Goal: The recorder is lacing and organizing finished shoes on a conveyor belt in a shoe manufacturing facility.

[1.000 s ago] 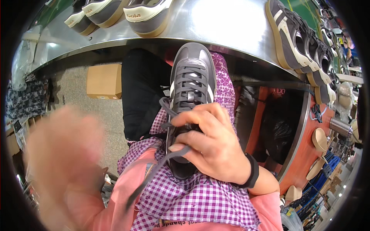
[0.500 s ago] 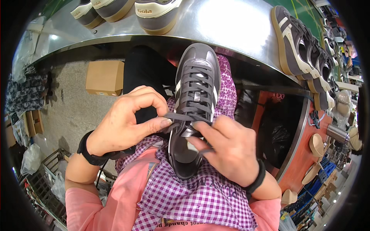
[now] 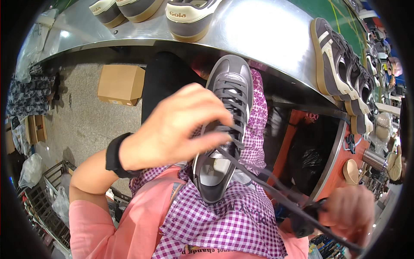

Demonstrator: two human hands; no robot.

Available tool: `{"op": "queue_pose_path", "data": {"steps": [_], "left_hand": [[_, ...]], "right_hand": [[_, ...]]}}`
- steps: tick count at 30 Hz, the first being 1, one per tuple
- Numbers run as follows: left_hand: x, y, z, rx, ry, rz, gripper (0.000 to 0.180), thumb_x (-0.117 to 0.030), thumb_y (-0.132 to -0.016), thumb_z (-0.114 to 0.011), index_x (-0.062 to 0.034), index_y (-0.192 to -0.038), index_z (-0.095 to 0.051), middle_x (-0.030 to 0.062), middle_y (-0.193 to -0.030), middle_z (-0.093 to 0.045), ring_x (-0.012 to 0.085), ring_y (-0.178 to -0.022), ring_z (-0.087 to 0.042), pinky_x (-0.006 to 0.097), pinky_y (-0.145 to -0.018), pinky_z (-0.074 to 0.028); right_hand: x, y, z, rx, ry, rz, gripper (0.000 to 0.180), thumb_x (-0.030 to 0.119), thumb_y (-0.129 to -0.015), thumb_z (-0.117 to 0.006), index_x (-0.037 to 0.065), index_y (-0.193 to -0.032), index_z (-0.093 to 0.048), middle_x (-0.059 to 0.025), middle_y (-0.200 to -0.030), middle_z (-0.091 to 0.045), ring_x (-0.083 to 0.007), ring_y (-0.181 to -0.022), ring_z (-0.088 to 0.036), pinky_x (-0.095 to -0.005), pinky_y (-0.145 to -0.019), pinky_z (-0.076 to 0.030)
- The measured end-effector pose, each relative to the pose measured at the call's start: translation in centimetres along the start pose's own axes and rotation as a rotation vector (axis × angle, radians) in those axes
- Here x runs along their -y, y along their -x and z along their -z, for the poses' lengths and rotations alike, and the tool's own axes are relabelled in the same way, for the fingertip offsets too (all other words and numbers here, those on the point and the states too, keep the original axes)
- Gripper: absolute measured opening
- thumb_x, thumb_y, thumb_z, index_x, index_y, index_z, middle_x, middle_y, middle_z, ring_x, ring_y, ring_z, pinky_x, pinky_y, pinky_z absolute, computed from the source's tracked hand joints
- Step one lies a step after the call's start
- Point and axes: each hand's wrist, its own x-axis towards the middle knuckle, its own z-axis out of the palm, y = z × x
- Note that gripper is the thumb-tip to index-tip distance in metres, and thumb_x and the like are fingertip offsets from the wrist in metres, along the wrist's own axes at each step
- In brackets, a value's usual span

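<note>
A dark grey lace-up sneaker (image 3: 230,71) with pale side stripes lies on my lap, its toe pointing away from me. My left hand (image 3: 172,129) is over the sneaker's left side, thumb and bent fingertips beside the laces; motion blur hides whether they grip anything. Far to the right, my right hand (image 3: 349,211) is blurred and closed on a dark shoelace (image 3: 276,188). Stretched taut, the lace runs from the sneaker's throat down to that hand. A second blurred strand runs beside it.
Ahead stands a metal bench (image 3: 142,47) bearing several sneakers, including one at the middle (image 3: 187,26) and a row at the right (image 3: 332,60). A cardboard box (image 3: 120,84) sits on the floor at left. Shoe-shaped forms (image 3: 351,170) lie on a reddish surface at right.
My right hand has swung from the sneaker's opening far to the lower right, drawing out the shoelace. My left hand has moved right and slightly up, over the sneaker's laces.
</note>
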Motion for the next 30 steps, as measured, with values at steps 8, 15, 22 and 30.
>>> {"op": "queue_pose_path", "data": {"steps": [8, 15, 22, 30], "left_hand": [[0.8, -2.6, -1.2, 0.405, 0.243, -0.086, 0.021, -0.015, -0.071, -0.081, -0.0051, -0.081, -0.066, 0.0067, -0.091, -0.057, 0.0249, -0.089, -0.053, 0.034, -0.079, -0.042], [-0.1, -2.0, -1.8, 0.017, -0.564, -0.491, 0.018, -0.011, -0.07, -0.069, -0.0034, -0.086, -0.067, -0.0009, -0.066, -0.047, 0.0167, -0.06, -0.051, 0.029, -0.058, -0.043], [-1.7, -1.5, -2.9, 0.425, 0.306, -0.415, 0.036, -0.025, -0.082, -0.07, -0.0031, -0.109, -0.064, 0.0147, -0.12, -0.058, 0.0291, -0.11, -0.057, 0.041, -0.087, -0.049], [-6.1, 1.3, -4.0, 0.471, 0.331, -0.28, 0.015, -0.021, -0.086, -0.061, -0.0056, -0.084, -0.058, 0.0042, -0.065, -0.051, 0.0205, -0.06, -0.056, 0.033, -0.058, -0.04]], "right_hand": [[-8.2, -2.2, -0.1, -0.085, 0.136, 0.18, 0.031, 0.004, -0.09, -0.056, 0.001, -0.059, -0.056, -0.0035, -0.046, -0.043, -0.0111, -0.03, -0.034, -0.0277, -0.031, -0.018], [-5.8, -1.0, -1.8, -0.202, -0.227, 0.115, 0.022, 0.003, -0.092, -0.049, 0.003, -0.072, -0.039, -0.0057, -0.047, -0.034, -0.0113, -0.033, -0.029, -0.0301, -0.034, -0.015], [-3.5, -1.6, -3.5, 0.279, -0.159, 0.065, 0.022, 0.017, -0.098, -0.054, 0.001, -0.091, -0.067, -0.0145, -0.074, -0.067, -0.0349, -0.061, -0.063, -0.0386, -0.054, -0.048], [-8.7, -1.9, -0.3, -0.747, 1.806, -0.167, 0.02, -0.002, -0.084, -0.059, -0.002, -0.104, -0.063, -0.0107, -0.084, -0.059, -0.0169, -0.074, -0.057, -0.0271, -0.065, -0.044]]}}
